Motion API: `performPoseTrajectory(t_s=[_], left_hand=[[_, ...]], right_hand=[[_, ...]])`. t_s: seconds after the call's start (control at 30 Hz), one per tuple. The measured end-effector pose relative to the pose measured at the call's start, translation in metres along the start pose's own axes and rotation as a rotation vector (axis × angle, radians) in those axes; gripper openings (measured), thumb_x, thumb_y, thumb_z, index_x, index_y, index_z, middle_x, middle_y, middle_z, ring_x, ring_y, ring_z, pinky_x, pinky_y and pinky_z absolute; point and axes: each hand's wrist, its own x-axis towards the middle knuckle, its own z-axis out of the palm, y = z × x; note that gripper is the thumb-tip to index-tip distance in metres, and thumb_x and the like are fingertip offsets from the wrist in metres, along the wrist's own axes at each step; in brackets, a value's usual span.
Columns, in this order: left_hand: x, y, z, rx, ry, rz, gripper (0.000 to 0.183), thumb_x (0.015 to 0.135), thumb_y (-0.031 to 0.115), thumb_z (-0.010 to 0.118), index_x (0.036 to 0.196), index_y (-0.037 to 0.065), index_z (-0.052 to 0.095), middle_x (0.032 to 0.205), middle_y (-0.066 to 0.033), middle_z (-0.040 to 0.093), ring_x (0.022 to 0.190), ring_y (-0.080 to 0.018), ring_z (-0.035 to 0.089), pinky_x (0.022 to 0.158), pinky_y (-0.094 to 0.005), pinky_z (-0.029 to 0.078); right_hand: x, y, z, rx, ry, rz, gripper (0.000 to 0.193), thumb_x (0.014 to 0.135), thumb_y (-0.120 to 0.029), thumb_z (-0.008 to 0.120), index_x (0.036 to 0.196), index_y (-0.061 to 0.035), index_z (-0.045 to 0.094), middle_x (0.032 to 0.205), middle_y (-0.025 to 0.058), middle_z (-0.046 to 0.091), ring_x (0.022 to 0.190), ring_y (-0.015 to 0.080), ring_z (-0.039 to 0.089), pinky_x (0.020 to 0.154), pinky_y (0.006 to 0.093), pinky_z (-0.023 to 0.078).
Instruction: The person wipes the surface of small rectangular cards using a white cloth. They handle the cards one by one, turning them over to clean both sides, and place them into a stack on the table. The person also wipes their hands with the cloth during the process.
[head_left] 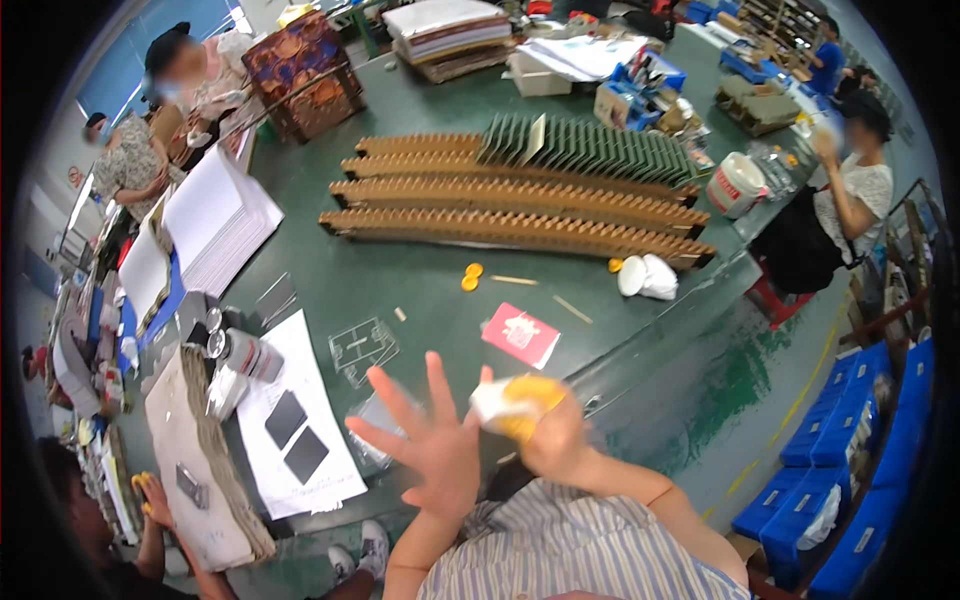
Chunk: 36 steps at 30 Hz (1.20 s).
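My left hand [435, 455] is raised over the near edge of the table with its fingers spread and nothing in it. Close beside it, my right hand [556, 435] is closed on a white wad of cloth or tissue [492, 400]. Orange-yellow covers, seemingly finger cots [535, 392], show at that hand's fingers, blurred by motion. Beyond the hands lie a red card [521, 335], two small yellow finger cots [471, 277] and thin wooden sticks [515, 281]. Farther back, long brown slotted racks [520, 225] stand in rows, and dark green plates [590, 150] lean in the rear one.
On the left, white paper [300, 400] carries two dark rectangular plates [305, 455], near a bottle [250, 355] and a paper stack [215, 215]. A white bucket [737, 185] and white wads [650, 278] are at right. Blue bins [800, 490] line the floor. Co-workers sit around the table.
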Motion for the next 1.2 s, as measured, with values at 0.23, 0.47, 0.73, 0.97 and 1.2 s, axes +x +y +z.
performPoseTrajectory(t_s=[0.23, 0.47, 0.73, 0.97, 1.2], left_hand=[[-0.002, 0.003, -0.003, 0.004, 0.000, -0.038, 0.076, 0.084, 0.071, 0.032, 0.134, 0.053, -0.022, 0.150, 0.0098, -0.024, 0.140, -0.0384, 0.000, 0.100, -0.0664, 0.031], [0.001, 0.007, -0.001, 0.002, 0.031, -0.112, 0.074, 0.085, 0.071, 0.028, 0.135, 0.051, -0.023, 0.151, 0.0073, -0.022, 0.137, -0.0411, 0.018, 0.102, -0.0650, 0.028], [0.001, 0.010, 0.003, -0.025, 0.033, -0.255, 0.072, 0.086, 0.071, 0.023, 0.136, 0.050, -0.024, 0.153, 0.0049, -0.020, 0.131, -0.0425, 0.034, 0.105, -0.0582, 0.025], [-0.003, 0.009, 0.004, -0.028, 0.033, -0.270, 0.071, 0.087, 0.071, 0.022, 0.136, 0.049, -0.025, 0.152, 0.0035, -0.021, 0.130, -0.0460, 0.032, 0.105, -0.0579, 0.024], [-0.006, 0.013, 0.000, -0.178, 0.003, -0.341, 0.072, 0.087, 0.071, 0.022, 0.136, 0.048, -0.025, 0.155, -0.0077, -0.001, 0.133, -0.0460, 0.026, 0.107, -0.0596, 0.018]], right_hand=[[-0.006, 0.006, -0.005, 0.072, 0.045, 0.214, 0.024, 0.072, 0.001, 0.061, 0.095, -0.0025, 0.067, 0.101, 0.0130, 0.057, 0.085, 0.0325, 0.059, 0.071, 0.0397, 0.047], [0.000, 0.018, -0.010, -0.016, 0.091, 0.202, 0.027, 0.072, 0.006, 0.059, 0.096, -0.0013, 0.066, 0.102, 0.0142, 0.056, 0.086, 0.0314, 0.059, 0.073, 0.0379, 0.048], [0.000, 0.012, -0.004, 0.101, 0.088, 0.167, 0.031, 0.072, -0.002, 0.072, 0.100, -0.0032, 0.058, 0.092, 0.0073, 0.061, 0.076, 0.0290, 0.058, 0.067, 0.0368, 0.045], [0.003, 0.005, -0.004, 0.137, 0.045, 0.240, 0.032, 0.071, -0.013, 0.078, 0.097, -0.0077, 0.060, 0.085, 0.0080, 0.062, 0.075, 0.0282, 0.058, 0.066, 0.0368, 0.044], [0.015, 0.021, -0.016, -0.034, 0.106, 0.097, 0.025, 0.074, 0.003, 0.066, 0.097, -0.0020, 0.062, 0.093, 0.0084, 0.060, 0.083, 0.0280, 0.059, 0.072, 0.0353, 0.048]])
